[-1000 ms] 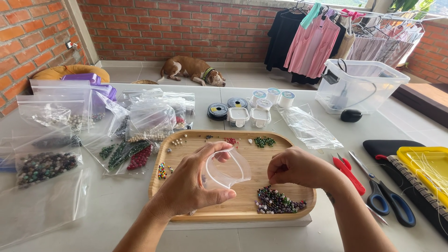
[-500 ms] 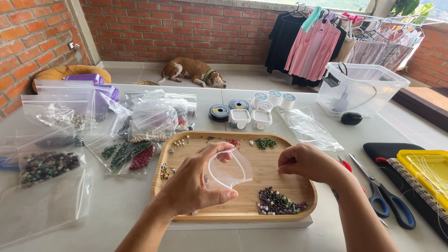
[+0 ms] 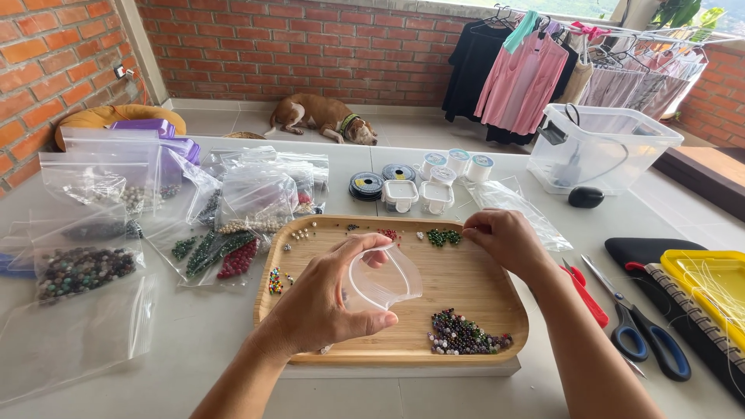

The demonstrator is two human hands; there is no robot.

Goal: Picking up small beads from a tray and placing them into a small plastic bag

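Observation:
My left hand grips a small clear plastic cup, squeezed and tilted, above the wooden tray. My right hand is stretched to the tray's far right part, fingertips pinched together right beside a cluster of green beads. Whether a bead sits between the fingers I cannot tell. A pile of dark mixed beads lies at the tray's near right. Small red beads and multicoloured beads lie elsewhere on the tray.
Clear zip bags of beads crowd the table's left side. Thread spools and small white boxes stand behind the tray. Scissors, red snips, a yellow lidded box lie right. A clear bin is far right; a dog lies on the floor.
My right hand has moved from above the tray's near right away to the green beads at the far edge. The left hand and the cup have stayed nearly still.

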